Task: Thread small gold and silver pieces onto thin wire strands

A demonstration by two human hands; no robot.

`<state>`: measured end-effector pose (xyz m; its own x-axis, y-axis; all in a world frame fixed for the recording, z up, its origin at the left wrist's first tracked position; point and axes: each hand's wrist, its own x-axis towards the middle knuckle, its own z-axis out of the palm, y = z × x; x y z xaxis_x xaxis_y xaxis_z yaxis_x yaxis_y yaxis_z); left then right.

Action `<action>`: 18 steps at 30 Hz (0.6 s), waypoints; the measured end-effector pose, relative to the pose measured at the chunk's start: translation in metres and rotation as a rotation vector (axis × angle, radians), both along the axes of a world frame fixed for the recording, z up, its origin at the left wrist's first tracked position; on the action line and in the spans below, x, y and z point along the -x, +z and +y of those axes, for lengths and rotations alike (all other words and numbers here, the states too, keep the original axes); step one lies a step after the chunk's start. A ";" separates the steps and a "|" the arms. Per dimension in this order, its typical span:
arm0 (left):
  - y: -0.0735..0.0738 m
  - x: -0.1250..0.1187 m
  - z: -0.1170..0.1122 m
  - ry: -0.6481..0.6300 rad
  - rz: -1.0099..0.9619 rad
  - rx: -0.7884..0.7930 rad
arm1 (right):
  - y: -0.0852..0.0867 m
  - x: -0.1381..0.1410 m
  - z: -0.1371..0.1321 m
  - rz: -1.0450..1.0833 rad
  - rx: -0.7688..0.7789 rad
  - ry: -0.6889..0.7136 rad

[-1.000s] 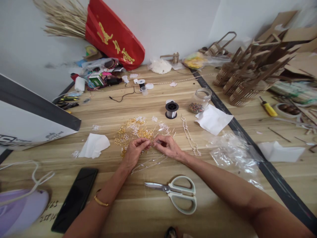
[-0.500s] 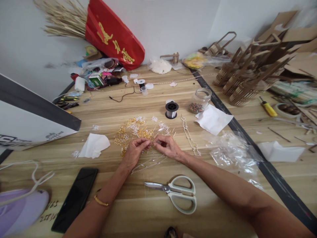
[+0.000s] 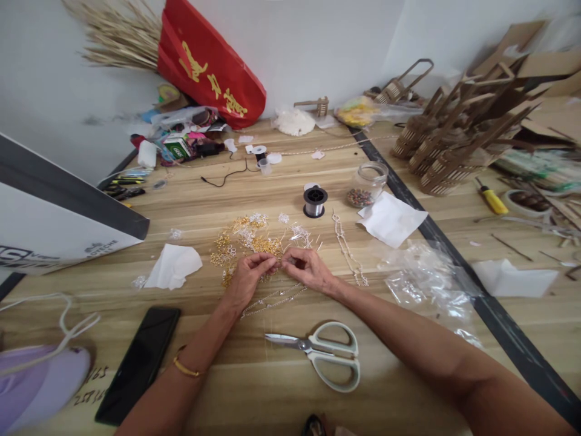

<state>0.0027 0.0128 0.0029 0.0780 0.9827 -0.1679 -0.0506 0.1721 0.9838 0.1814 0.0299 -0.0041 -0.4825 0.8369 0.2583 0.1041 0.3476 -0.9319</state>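
Note:
My left hand (image 3: 247, 280) and my right hand (image 3: 308, 267) meet fingertip to fingertip over the wooden table (image 3: 254, 387). Both pinch something tiny between thumb and fingers, too small to name. Just beyond them lies a heap of gold and clear beads (image 3: 247, 241). A thin beaded chain (image 3: 272, 298) trails on the table under my hands. Another beaded strand (image 3: 347, 248) lies to the right.
White-handled scissors (image 3: 324, 354) lie near me. A black phone (image 3: 138, 363) is at the left, a wire spool (image 3: 314, 201) and a glass jar of beads (image 3: 367, 183) behind. White paper (image 3: 172, 266), plastic bags (image 3: 426, 281), wooden baskets (image 3: 447, 151) and a red bag (image 3: 209, 66) surround.

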 end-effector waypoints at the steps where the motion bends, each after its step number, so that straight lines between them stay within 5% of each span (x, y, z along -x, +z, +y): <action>1: -0.001 0.000 0.000 0.000 0.005 -0.002 | 0.000 0.000 0.000 0.002 0.003 0.002; 18: -0.002 0.000 0.000 -0.017 0.040 -0.022 | 0.000 0.000 0.000 -0.003 0.003 0.001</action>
<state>0.0025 0.0131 0.0008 0.0885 0.9848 -0.1496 -0.0087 0.1509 0.9885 0.1810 0.0299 -0.0038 -0.4837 0.8373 0.2548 0.1064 0.3452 -0.9325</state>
